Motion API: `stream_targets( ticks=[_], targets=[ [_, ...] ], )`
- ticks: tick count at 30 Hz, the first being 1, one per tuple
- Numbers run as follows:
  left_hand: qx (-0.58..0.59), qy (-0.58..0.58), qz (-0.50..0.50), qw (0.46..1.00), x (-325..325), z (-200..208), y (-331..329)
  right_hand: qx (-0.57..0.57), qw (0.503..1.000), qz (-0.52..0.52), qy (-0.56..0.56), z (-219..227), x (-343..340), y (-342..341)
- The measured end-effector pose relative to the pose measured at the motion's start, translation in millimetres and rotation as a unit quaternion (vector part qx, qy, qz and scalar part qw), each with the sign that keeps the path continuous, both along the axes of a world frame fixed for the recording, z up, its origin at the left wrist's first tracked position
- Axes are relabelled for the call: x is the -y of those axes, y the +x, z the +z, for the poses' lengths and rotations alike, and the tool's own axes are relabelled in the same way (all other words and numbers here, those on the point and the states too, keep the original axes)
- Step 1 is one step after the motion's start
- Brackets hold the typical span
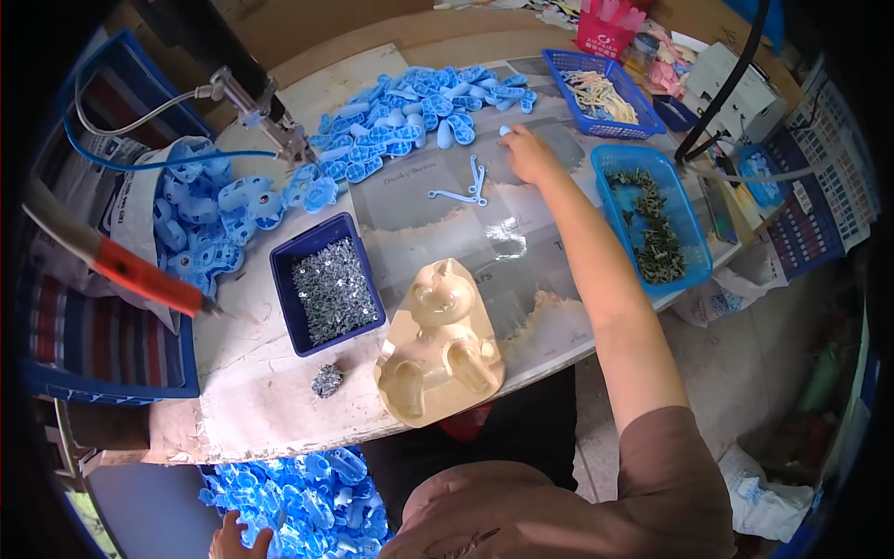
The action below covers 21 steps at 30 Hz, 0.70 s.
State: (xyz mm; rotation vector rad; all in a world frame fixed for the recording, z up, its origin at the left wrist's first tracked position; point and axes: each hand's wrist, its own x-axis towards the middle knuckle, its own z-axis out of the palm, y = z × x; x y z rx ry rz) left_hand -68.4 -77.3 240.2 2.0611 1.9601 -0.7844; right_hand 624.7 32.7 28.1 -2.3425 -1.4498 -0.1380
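My right hand (529,154) reaches to the far middle of the table, its fingers closed together around a small light-blue plastic piece (505,130) that shows only in part. Nearer to me lie thin blue plastic linkage pieces (461,194). Low on the left, my left hand (237,540) hovers at the edge of a heap of blue plastic shell parts (307,498) below the tabletop. Its fingers are apart and nothing shows in them. A tan moulded fixture (442,321) with shaped hollows sits at the table's front edge.
A dark blue tray (281,307) holds small metal screws; a small clump of metal bits (327,380) lies nearby. Blue shells (400,116) are piled at the back. A light-blue basket (694,252) stands right. An orange-handled tool (149,275) and a screwdriver on a hose (270,112) hang left.
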Motion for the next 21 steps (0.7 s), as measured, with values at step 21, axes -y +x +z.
stream_targets(
  ticks=[21],
  targets=[
    [0.569, 0.014, -0.342, 0.748, -29.6, -94.8, 212.0, -0.375, 0.894, 0.236, 0.069, 85.2, 95.8, -106.6]
  ],
)
